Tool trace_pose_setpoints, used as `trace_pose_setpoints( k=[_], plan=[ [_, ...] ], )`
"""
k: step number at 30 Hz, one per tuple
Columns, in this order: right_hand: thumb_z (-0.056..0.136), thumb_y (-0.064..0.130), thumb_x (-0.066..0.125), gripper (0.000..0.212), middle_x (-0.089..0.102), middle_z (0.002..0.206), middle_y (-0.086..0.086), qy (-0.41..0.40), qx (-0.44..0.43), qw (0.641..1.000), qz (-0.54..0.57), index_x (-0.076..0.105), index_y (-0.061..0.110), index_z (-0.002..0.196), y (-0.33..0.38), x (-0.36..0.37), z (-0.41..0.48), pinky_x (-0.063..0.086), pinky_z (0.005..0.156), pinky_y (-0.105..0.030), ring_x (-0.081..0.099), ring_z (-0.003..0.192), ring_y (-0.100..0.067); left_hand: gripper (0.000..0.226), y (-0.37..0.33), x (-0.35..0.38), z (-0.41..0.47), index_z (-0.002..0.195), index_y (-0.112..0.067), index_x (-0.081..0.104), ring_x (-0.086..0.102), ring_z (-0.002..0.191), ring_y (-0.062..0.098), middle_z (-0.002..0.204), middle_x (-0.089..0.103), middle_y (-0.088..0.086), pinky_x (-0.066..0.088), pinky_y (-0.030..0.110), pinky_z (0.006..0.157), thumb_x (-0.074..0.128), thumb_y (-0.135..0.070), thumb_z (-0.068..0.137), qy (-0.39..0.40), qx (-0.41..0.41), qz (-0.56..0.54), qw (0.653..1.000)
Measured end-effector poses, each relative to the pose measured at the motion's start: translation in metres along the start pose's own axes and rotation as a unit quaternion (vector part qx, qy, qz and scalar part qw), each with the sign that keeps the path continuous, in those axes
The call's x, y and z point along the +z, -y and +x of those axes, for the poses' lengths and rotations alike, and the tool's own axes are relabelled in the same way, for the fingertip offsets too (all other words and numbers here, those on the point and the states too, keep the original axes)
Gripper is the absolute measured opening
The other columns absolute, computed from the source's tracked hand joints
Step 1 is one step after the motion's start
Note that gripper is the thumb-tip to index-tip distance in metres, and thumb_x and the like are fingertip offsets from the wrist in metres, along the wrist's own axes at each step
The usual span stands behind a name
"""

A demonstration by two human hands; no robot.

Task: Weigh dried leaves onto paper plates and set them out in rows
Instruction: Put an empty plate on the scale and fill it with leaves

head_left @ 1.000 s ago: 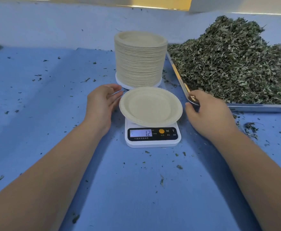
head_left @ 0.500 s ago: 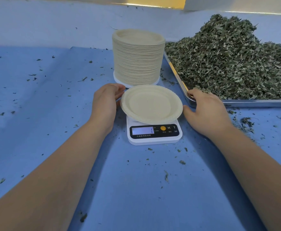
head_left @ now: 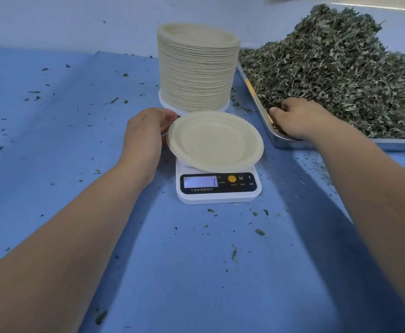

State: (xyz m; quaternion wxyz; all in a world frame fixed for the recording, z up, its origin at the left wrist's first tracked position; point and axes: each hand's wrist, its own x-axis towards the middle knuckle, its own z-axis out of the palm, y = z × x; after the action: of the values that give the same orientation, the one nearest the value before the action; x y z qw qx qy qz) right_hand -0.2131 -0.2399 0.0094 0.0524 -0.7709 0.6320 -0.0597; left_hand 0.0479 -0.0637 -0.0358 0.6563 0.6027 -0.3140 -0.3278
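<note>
**While paper plate [head_left: 214,140] sits on scale [head_left: 218,188], right hand [head_left: 297,118] is in dried leaves [head_left: 341,75]**

Scale stands at centre. Left hand [head_left: 143,135] grips the paper plate's far-left rim, fingers curled. Right hand lies in the metal tray's [head_left: 389,143] near-left corner, fingers dug into dried leaves; cannot tell whether it grasps any. Plate stack [head_left: 196,73] stands just beyond.

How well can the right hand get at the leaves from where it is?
Probably well. The right hand is over the tray's near corner, with its fingertips at the edge of the leaves. Nothing lies between them, and the plate sits off to its left.
</note>
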Motion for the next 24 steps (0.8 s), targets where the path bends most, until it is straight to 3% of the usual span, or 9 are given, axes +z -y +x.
trace_pose_setpoints(
  k=[3, 6, 8, 11, 15, 18, 20, 21, 24],
  plan=[
    [0.092, 0.069, 0.036, 0.078, 0.029, 0.160, -0.019, 0.049, 0.078, 0.994, -0.058, 0.038, 0.019, 0.151, -0.004, -0.001, 0.012, 0.026, 0.116, -0.063, 0.024, 0.147, -0.044, 0.040, 0.000, 0.001, -0.001, 0.100, -0.012, 0.077, 0.074, 0.103, 0.022, 0.101, 0.080, 0.002, 0.056, 0.045, 0.097, 0.048, -0.030, 0.077, 0.001, 0.001, 0.006, 1.000],
    [0.094, 0.063, 0.044, 0.067, 0.048, 0.146, -0.020, 0.109, 0.078, 0.989, -0.063, 0.051, 0.010, 0.135, -0.003, 0.001, 0.014, 0.043, 0.100, -0.045, 0.053, 0.116, -0.038, 0.039, 0.000, 0.001, -0.002, 0.098, -0.013, 0.077, 0.074, 0.103, 0.020, 0.101, 0.080, 0.001, 0.057, 0.044, 0.099, 0.048, -0.029, 0.078, 0.001, 0.002, 0.002, 1.000],
    [0.097, 0.059, 0.047, 0.053, 0.056, 0.135, -0.018, 0.130, 0.055, 0.989, -0.037, 0.055, 0.012, 0.121, -0.001, 0.000, 0.012, 0.041, 0.083, -0.038, 0.055, 0.095, -0.034, 0.039, -0.001, 0.001, -0.002, 0.099, -0.013, 0.076, 0.074, 0.102, 0.018, 0.101, 0.080, 0.000, 0.058, 0.042, 0.097, 0.048, -0.029, 0.078, 0.001, 0.000, -0.007, 1.000],
    [0.101, 0.055, 0.042, 0.049, 0.059, 0.132, -0.016, 0.143, 0.021, 0.988, -0.053, 0.060, 0.010, 0.114, 0.003, -0.009, 0.002, 0.042, 0.086, -0.039, 0.057, 0.104, -0.034, 0.040, -0.001, 0.002, -0.003, 0.098, -0.013, 0.076, 0.074, 0.101, 0.018, 0.100, 0.080, 0.000, 0.058, 0.039, 0.095, 0.049, -0.030, 0.076, 0.001, -0.004, -0.020, 1.000],
    [0.101, 0.027, 0.045, 0.040, 0.062, 0.129, -0.021, 0.097, -0.020, 0.994, 0.035, 0.066, 0.001, 0.121, 0.019, -0.022, -0.010, 0.049, 0.098, -0.046, 0.059, 0.118, -0.038, 0.039, -0.002, 0.002, -0.004, 0.099, -0.011, 0.076, 0.074, 0.103, 0.019, 0.101, 0.080, 0.002, 0.058, 0.039, 0.096, 0.049, -0.029, 0.077, 0.002, -0.002, -0.030, 1.000],
    [0.091, 0.021, 0.049, 0.034, 0.070, 0.113, -0.021, -0.021, -0.016, 0.996, 0.090, 0.072, 0.003, 0.109, 0.015, -0.026, -0.015, 0.056, 0.088, -0.048, 0.066, 0.095, -0.036, 0.038, -0.003, 0.001, -0.003, 0.101, -0.012, 0.076, 0.074, 0.103, 0.018, 0.101, 0.080, 0.001, 0.058, 0.038, 0.095, 0.048, -0.027, 0.079, -0.003, -0.008, -0.035, 0.999],
    [0.088, 0.028, 0.047, 0.034, 0.072, 0.090, -0.020, -0.092, -0.031, 0.993, 0.071, 0.072, 0.004, 0.092, 0.007, -0.023, -0.018, 0.059, 0.075, -0.045, 0.061, 0.073, -0.032, 0.037, -0.002, 0.002, -0.003, 0.102, -0.011, 0.075, 0.074, 0.104, 0.018, 0.102, 0.080, 0.001, 0.058, 0.036, 0.092, 0.047, -0.025, 0.081, -0.001, -0.007, -0.038, 0.999],
    [0.090, 0.034, 0.047, 0.036, 0.071, 0.085, -0.019, -0.096, -0.034, 0.994, 0.048, 0.071, 0.007, 0.089, 0.003, -0.021, -0.018, 0.057, 0.072, -0.042, 0.061, 0.073, -0.034, 0.036, -0.002, 0.002, -0.003, 0.102, -0.011, 0.075, 0.074, 0.105, 0.019, 0.102, 0.080, 0.000, 0.058, 0.035, 0.090, 0.047, -0.025, 0.083, -0.001, -0.007, -0.040, 0.999],
    [0.099, 0.061, 0.038, 0.057, 0.068, 0.115, -0.016, -0.007, 0.004, 0.998, -0.059, 0.070, 0.017, 0.117, -0.003, -0.012, -0.013, 0.053, 0.093, -0.044, 0.060, 0.107, -0.039, 0.038, -0.002, 0.002, -0.002, 0.101, -0.012, 0.075, 0.074, 0.105, 0.017, 0.103, 0.080, 0.000, 0.057, 0.034, 0.089, 0.048, -0.028, 0.080, -0.003, -0.009, -0.042, 0.999]
  ],
)
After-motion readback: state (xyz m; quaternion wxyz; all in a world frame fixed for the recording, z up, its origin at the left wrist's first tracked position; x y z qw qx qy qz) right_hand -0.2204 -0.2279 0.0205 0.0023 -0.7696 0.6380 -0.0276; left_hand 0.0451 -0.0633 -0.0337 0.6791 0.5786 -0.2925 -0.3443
